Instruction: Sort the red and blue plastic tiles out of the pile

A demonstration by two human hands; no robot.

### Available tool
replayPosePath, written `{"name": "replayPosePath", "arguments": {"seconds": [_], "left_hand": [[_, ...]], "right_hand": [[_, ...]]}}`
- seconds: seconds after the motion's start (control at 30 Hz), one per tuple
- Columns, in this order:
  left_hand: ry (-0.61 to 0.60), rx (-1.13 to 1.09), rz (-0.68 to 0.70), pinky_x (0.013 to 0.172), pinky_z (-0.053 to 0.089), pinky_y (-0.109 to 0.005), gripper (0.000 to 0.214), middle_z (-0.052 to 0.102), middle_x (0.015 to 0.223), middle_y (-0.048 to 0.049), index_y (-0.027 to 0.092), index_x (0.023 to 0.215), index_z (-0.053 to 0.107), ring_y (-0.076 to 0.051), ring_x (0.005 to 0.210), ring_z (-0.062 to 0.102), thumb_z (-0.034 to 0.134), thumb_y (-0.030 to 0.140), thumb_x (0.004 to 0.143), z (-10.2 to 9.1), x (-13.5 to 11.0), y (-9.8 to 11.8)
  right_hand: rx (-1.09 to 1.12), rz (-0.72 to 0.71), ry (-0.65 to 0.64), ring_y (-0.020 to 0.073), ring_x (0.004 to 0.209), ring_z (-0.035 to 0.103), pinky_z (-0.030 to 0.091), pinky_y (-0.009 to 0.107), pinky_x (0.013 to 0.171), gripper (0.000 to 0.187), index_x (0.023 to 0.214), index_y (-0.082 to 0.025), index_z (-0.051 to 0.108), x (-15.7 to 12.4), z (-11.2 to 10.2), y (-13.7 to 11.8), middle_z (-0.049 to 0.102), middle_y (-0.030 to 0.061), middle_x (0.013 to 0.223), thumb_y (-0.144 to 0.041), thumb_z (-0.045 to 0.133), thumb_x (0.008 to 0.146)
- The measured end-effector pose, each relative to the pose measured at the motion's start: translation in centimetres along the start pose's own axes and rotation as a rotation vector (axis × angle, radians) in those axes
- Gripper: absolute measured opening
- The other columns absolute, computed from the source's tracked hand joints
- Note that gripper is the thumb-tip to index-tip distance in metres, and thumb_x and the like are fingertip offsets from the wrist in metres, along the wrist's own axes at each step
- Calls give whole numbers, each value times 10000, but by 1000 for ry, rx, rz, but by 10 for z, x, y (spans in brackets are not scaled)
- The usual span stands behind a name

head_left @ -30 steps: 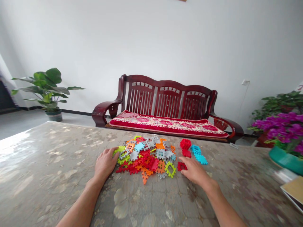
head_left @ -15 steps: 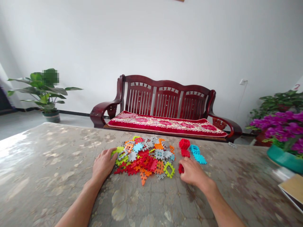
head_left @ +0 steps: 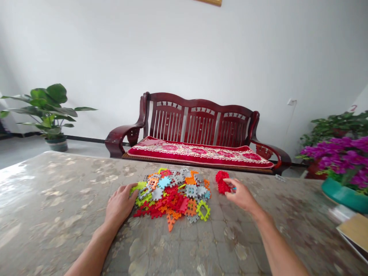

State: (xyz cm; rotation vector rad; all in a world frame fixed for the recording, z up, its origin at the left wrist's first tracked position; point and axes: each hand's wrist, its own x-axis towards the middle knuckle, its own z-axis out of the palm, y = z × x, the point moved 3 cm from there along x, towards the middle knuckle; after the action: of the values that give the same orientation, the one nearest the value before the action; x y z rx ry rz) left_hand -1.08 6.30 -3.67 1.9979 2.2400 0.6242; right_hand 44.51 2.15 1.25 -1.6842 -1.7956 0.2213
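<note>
A heap of flat notched interlocking plastic pieces (head_left: 175, 195) in red, orange, lime, grey and blue lies on the table. My left hand (head_left: 120, 203) rests flat at the heap's left side, fingers out and touching a lime piece (head_left: 139, 185). To the heap's right is a small red pile (head_left: 222, 177). My right hand (head_left: 243, 196) is at the near right edge of that pile, with thumb and forefinger on either side of a red interlocking piece (head_left: 223, 188). A bit of blue shows between the fingers; the other blue pieces are hidden behind this hand.
The table (head_left: 178, 253) has a patterned, shiny cover. A grey piece (head_left: 280, 177) lies near its far edge. On the right stand purple flowers in a teal pot (head_left: 342, 195) and a box (head_left: 355, 232). Beyond the table is a wooden bench (head_left: 198, 119).
My right hand has moved away from me with a red piece, up to the red pile, now covering the blue pieces. My left hand stays beside the heap. The view has shifted slightly.
</note>
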Motion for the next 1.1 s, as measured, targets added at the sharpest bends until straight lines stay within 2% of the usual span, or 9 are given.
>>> {"name": "replayPosePath", "arguments": {"seconds": [0.17,0.4,0.67,0.9,1.1], "left_hand": [[-1,1,-6,948,442,-405,474,636,1217,-115,245,1257,616,-296,1100,605,323,423,929,3,2,-3],[17,-35,-1,943,445,-403,464,642,1208,-111,250,1243,628,-294,1091,606,347,426,918,7,3,-7],[-10,-44,-10,962,425,-413,469,632,1231,-110,245,1256,613,-299,1112,588,337,426,922,8,4,-8],[-9,-46,-6,960,427,-409,481,631,1236,-109,237,1250,616,-301,1105,589,325,430,919,8,4,-8],[-3,-37,-6,963,426,-410,478,635,1229,-108,245,1252,617,-300,1111,588,328,433,921,9,5,-10]], "right_hand": [[4,-5,59,202,995,629,497,340,911,514,1152,-168,632,41,-13,24,648,89,1133,-192,590,640],[-149,-76,-17,214,999,627,480,341,939,570,1172,-138,627,78,-14,37,657,105,1115,-150,591,603],[-165,-96,-102,211,1011,626,477,331,930,589,1190,-137,615,91,-7,39,669,97,1107,-127,571,603],[-153,-85,-135,219,1107,607,444,342,992,634,1223,-136,604,97,2,50,645,113,1220,-83,542,594],[-193,-45,-162,284,1276,488,375,408,1066,754,1333,-176,535,93,7,58,551,124,1376,-203,677,593]]}}
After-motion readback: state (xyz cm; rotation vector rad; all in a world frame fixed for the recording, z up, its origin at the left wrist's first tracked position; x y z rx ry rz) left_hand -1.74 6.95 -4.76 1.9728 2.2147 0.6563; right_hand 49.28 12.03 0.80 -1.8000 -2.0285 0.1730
